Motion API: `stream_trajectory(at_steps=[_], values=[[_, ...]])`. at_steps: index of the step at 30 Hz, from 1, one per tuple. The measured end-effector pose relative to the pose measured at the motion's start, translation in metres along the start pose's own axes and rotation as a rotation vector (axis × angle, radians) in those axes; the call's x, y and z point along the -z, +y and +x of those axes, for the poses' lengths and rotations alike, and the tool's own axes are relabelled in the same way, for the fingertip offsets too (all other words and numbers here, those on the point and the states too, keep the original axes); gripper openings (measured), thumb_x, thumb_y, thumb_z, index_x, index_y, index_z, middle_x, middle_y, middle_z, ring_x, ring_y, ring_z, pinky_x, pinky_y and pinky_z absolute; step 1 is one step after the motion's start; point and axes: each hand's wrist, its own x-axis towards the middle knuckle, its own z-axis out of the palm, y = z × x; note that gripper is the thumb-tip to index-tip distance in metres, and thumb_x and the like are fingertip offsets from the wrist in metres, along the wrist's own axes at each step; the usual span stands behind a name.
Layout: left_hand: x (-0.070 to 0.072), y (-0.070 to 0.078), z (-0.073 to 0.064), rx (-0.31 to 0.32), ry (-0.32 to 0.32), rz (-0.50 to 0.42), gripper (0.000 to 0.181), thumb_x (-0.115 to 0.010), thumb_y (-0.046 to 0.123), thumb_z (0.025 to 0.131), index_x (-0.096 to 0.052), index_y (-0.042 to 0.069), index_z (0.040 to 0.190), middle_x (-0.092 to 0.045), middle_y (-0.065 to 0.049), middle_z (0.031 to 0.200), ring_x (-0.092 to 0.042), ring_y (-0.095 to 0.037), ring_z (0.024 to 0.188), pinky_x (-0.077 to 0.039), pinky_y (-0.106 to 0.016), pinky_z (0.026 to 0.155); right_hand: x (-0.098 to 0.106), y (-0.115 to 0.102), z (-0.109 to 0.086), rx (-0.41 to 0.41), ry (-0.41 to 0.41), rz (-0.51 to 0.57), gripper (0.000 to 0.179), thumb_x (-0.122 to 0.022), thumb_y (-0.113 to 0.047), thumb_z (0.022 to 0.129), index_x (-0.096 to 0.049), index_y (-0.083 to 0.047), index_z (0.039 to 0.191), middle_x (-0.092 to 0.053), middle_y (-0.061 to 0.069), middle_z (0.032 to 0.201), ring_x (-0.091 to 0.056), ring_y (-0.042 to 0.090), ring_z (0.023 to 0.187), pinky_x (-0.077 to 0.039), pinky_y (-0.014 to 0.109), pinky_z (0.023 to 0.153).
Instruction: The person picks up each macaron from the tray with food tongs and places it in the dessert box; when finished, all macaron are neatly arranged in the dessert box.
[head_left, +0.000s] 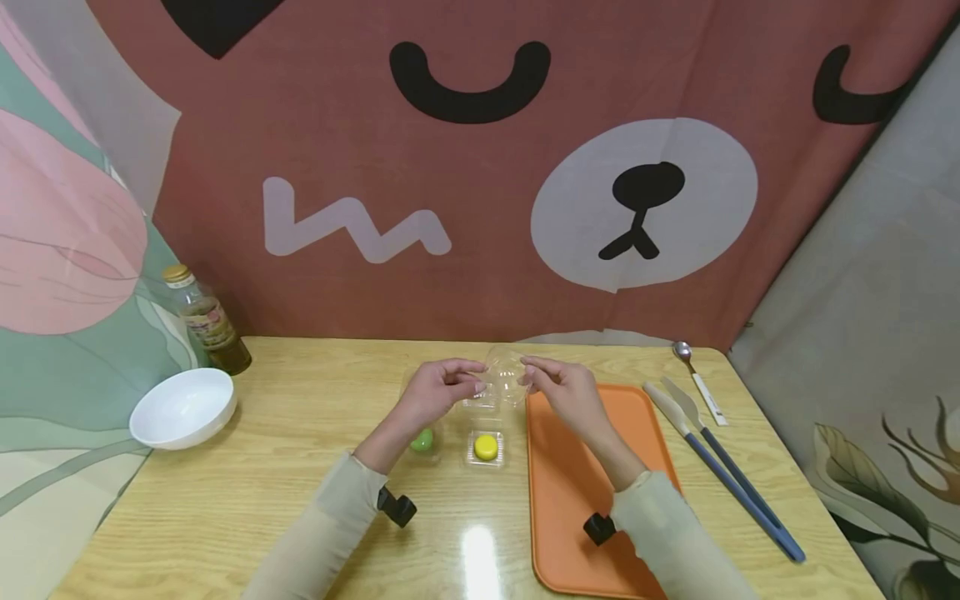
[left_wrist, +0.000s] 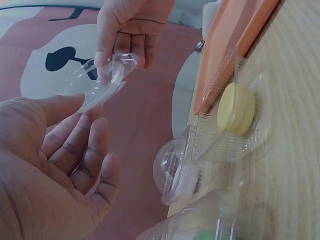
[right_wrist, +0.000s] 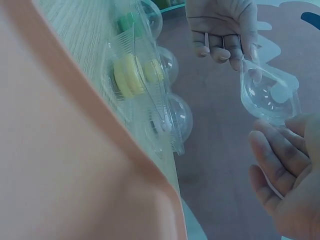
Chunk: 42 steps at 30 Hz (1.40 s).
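Both hands hold a clear plastic domed lid (head_left: pixel 506 377) above the far part of the table. My left hand (head_left: pixel 442 389) pinches one edge between thumb and fingertips. On the opposite edge, my right hand (head_left: pixel 567 398) pinches with thumb and forefinger, its other fingers loosely bent in the right wrist view. Below the hands, a yellow macaron-like round (head_left: pixel 486 447) sits in a clear ribbed tray (head_left: pixel 471 461). To its left a green round (head_left: pixel 422 440) lies in clear packaging, partly behind my left wrist. In the left wrist view another clear dome (left_wrist: pixel 170 167) stands beside the yellow round.
An orange tray (head_left: pixel 585 508) lies under my right forearm. Right of it are two blue-handled knives (head_left: pixel 738 475) and a spoon (head_left: pixel 701 383) with a white handle. At the left stand a white bowl (head_left: pixel 183 408) and a glass bottle (head_left: pixel 213 329) of dark liquid.
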Motion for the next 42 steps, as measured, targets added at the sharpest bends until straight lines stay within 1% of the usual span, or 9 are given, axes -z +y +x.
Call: stream_trajectory(at_steps=[5,9,12,15,19,23,29,38,42], values=[[0.001,0.0,-0.001,-0.001,-0.015,0.03,0.034,-0.073,0.027,0.094,-0.071,0.018,0.127,-0.078,-0.004,0.111,-0.072,-0.018,0.104,-0.059,-0.037,0.091,0.0,-0.004,0.0,0.084,0.048,-0.021,0.028,-0.064,-0.027,0.101,-0.075,-0.014,0.123,-0.08,0.005,0.097,-0.076,0.014,0.075,-0.05,0.023,0.047],[0.004,0.005,-0.005,0.023,-0.058,0.052,0.051,-0.064,0.047,0.098,-0.057,0.025,0.144,-0.072,-0.004,0.128,-0.066,-0.025,0.122,-0.054,-0.047,0.103,0.001,-0.004,0.001,0.313,0.141,-0.175,0.024,-0.069,-0.023,0.097,-0.078,-0.014,0.117,-0.08,0.005,0.099,-0.066,0.011,0.054,-0.037,0.02,0.037],[0.006,0.009,-0.006,0.03,-0.087,0.032,0.06,-0.058,0.055,0.099,-0.049,0.025,0.15,-0.068,-0.009,0.135,-0.063,-0.03,0.128,-0.05,-0.052,0.107,0.002,-0.003,0.003,0.522,0.223,-0.303,0.022,-0.071,-0.022,0.096,-0.079,-0.014,0.115,-0.08,0.004,0.097,-0.065,0.014,0.053,-0.048,0.024,0.046],[0.008,0.01,-0.007,0.041,-0.097,0.013,0.064,-0.059,0.057,0.097,-0.048,0.024,0.151,-0.068,-0.009,0.135,-0.063,-0.031,0.127,-0.051,-0.051,0.106,0.002,-0.004,0.004,0.673,0.272,-0.379,0.024,-0.067,-0.029,0.099,-0.08,-0.014,0.113,-0.081,0.002,0.096,-0.075,0.016,0.072,-0.061,0.034,0.065],[0.011,0.011,-0.008,0.06,-0.11,0.023,0.062,-0.062,0.058,0.095,-0.049,0.029,0.149,-0.067,-0.006,0.136,-0.063,-0.026,0.127,-0.05,-0.05,0.107,0.0,-0.006,0.003,0.756,0.29,-0.418,0.026,-0.065,-0.031,0.1,-0.08,-0.014,0.113,-0.081,0.002,0.096,-0.076,0.016,0.074,-0.063,0.04,0.077],[0.013,0.01,-0.009,0.056,-0.158,-0.012,0.061,-0.065,0.053,0.096,-0.048,0.029,0.15,-0.065,-0.008,0.138,-0.061,-0.029,0.13,-0.047,-0.055,0.11,-0.001,-0.008,0.002,0.801,0.295,-0.426,0.023,-0.078,-0.016,0.088,-0.08,-0.013,0.111,-0.081,0.003,0.096,-0.076,0.017,0.073,-0.062,0.043,0.08],[0.016,0.008,-0.01,0.032,-0.204,-0.053,0.064,-0.07,0.044,0.095,-0.046,0.029,0.151,-0.064,-0.007,0.14,-0.062,-0.025,0.128,-0.049,-0.049,0.109,0.0,-0.006,0.0,0.777,0.207,-0.34,0.033,-0.083,-0.012,0.082,-0.079,-0.012,0.114,-0.08,0.003,0.105,-0.077,0.019,0.086,-0.062,0.042,0.081],[0.02,0.007,-0.016,-0.119,-0.135,0.119,0.062,-0.074,0.03,0.093,-0.048,0.033,0.149,-0.062,0.002,0.143,-0.055,-0.033,0.132,-0.048,-0.05,0.106,0.007,-0.006,-0.007,0.44,-0.06,-0.22,0.056,-0.08,-0.028,0.087,-0.062,-0.023,0.14,-0.066,0.005,0.139,-0.062,0.029,0.129,-0.052,0.055,0.103],[0.021,0.006,-0.018,-0.206,-0.128,0.189,0.063,-0.076,0.031,0.092,-0.048,0.033,0.149,-0.062,0.006,0.141,-0.056,-0.029,0.13,-0.048,-0.05,0.104,0.009,-0.006,-0.008,0.371,-0.146,-0.19,0.064,-0.079,-0.029,0.089,-0.055,-0.025,0.147,-0.059,0.004,0.147,-0.057,0.03,0.135,-0.05,0.058,0.106]])
